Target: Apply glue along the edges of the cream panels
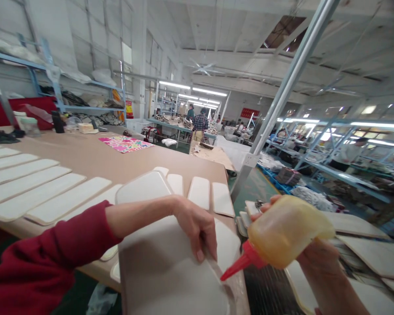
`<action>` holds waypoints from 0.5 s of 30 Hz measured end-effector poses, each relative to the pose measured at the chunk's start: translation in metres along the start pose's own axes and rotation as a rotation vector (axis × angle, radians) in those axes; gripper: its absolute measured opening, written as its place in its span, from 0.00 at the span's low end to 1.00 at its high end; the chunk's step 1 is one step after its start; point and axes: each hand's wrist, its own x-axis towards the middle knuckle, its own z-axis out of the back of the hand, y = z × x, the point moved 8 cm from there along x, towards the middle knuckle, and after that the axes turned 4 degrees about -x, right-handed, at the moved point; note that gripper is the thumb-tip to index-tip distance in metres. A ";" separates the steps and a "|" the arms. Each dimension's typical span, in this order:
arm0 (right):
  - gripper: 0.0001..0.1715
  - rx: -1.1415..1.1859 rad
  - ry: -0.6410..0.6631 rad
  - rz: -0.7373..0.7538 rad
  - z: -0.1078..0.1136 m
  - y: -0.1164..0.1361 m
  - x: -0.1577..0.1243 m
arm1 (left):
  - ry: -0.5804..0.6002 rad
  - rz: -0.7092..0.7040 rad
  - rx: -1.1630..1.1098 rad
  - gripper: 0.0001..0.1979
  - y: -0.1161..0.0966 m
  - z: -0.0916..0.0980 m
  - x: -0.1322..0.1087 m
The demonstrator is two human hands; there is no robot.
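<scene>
My left hand pinches the edge of a large pale panel with rounded corners, which lies in front of me. In my right hand is a yellowish squeeze bottle, tilted down to the left. Its red nozzle points at the panel's right edge, close to my left fingers. Behind the panel, another pale panel shows, partly hidden by my left forearm.
White oblong pieces lie in a row on the brown table, beside a floral sheet. Stacked panels stand at the right. A slanted metal post rises beyond the table. People are farther back.
</scene>
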 end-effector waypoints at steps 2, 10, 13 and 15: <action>0.34 0.084 0.108 0.013 -0.008 -0.004 0.006 | 0.027 -0.002 0.016 0.14 0.000 -0.003 -0.007; 0.37 0.102 0.011 -0.025 -0.035 -0.004 0.008 | 0.030 -0.026 0.024 0.15 0.000 -0.007 -0.028; 0.40 0.091 -0.165 -0.052 -0.040 0.001 0.004 | 0.025 -0.035 0.003 0.15 0.003 -0.006 -0.033; 0.41 0.083 -0.233 -0.036 -0.044 0.006 0.001 | 0.006 -0.037 -0.021 0.15 0.004 -0.005 -0.037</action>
